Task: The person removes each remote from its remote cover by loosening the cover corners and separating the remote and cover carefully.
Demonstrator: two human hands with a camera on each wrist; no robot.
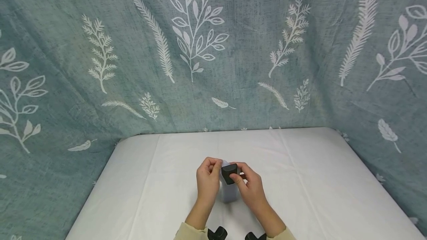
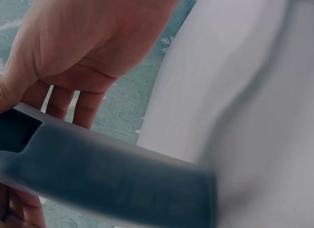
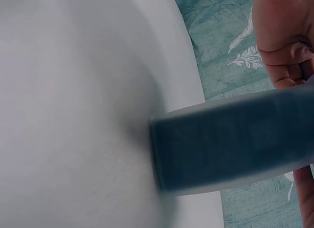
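A long, frosted blue-grey container (image 1: 229,195) stands over the table between the hands, a black blocky piece (image 1: 228,173) at its top. Thumb and fingers of my right hand (image 1: 251,187) grip the black piece. My left hand (image 1: 207,180) pinches a pale edge at the upper left of the container. In the left wrist view the container (image 2: 113,164) slants across, blurred, its black part (image 2: 18,131) at the left. The right wrist view shows the container's (image 3: 230,142) lower end close to the white cloth; whether it touches cannot be told.
A white cloth covers the table (image 1: 160,195). Behind and at the sides hangs a teal curtain (image 1: 247,99) with white leaf prints. Black wrist devices (image 1: 218,233) show at the bottom edge, by the beige sleeves (image 1: 193,232).
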